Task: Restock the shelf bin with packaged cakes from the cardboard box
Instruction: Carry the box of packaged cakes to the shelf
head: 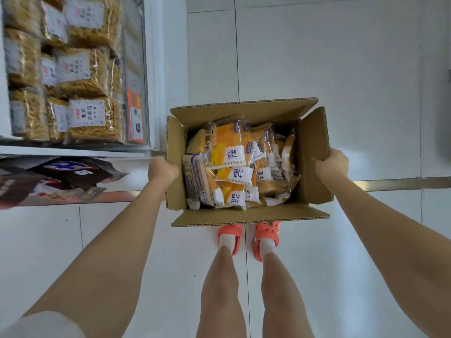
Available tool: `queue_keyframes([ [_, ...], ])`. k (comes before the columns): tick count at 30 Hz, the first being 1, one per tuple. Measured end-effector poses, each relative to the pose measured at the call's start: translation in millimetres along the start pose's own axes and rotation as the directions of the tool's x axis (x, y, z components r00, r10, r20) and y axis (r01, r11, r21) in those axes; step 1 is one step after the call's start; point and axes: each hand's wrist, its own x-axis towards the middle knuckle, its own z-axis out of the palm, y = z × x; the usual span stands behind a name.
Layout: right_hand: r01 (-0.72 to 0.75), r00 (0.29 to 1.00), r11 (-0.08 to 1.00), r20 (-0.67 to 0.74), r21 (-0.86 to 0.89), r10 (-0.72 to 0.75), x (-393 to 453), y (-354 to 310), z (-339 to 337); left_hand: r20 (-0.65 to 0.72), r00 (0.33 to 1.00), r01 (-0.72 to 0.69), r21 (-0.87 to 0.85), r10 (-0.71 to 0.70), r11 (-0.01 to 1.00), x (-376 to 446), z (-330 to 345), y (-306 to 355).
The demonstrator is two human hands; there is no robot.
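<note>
Cardboard box is held up off the floor, approx. over the person's feet, w/ both hands on opposite side flaps. Left hand grips the left flap, fingers curled over its edge; right hand grips the right flap the same way. Holding by both flaps keeps the box level so nothing tips out, and probably sets it up for carrying toward the shelf on the left.

All four flaps are folded open, so the contents are reachable from above. Packaged cakes fill the box, jumbled at diff. angles: clear wrappers w/ orange-yellow print and white labels, purple lettering. One pack at the left stands on edge.

None are out of the box yet. Shelf bin is prob. the clear-fronted one upper left, already holding noodle-like packs, but the view there is blurred, so can't be sure it's the target. An orange price tag sits on its front.
</note>
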Motion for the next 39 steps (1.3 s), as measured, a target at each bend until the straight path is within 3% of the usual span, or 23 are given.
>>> queue_keyframes([
  [10,0.106,0.976,0.994,-0.195,0.031,-0.098,-114,-62,-197,-0.063,0.959,-0.275,0.057,0.278,0.960,-161,-139,105],
  [15,0.068,0.959,0.982,-0.282,0.174,-0.016,-112,-83,-276,-0.131,0.916,-0.380,0.007,0.378,0.925,-197,-181,181],
  [18,0.045,0.949,0.969,-0.314,0.244,0.035,-89,-104,-317,-0.148,0.896,-0.427,-0.036,0.418,0.903,-205,-202,238],
  [25,0.113,0.959,0.945,-0.284,0.307,-0.022,-13,-190,-418,-0.171,0.879,-0.456,-0.021,0.446,0.890,-201,-249,395],
  [39,0.176,0.954,0.932,-0.290,0.315,-0.082,211,-435,-568,-0.180,0.859,-0.488,-0.008,0.479,0.873,-93,-353,728],
])
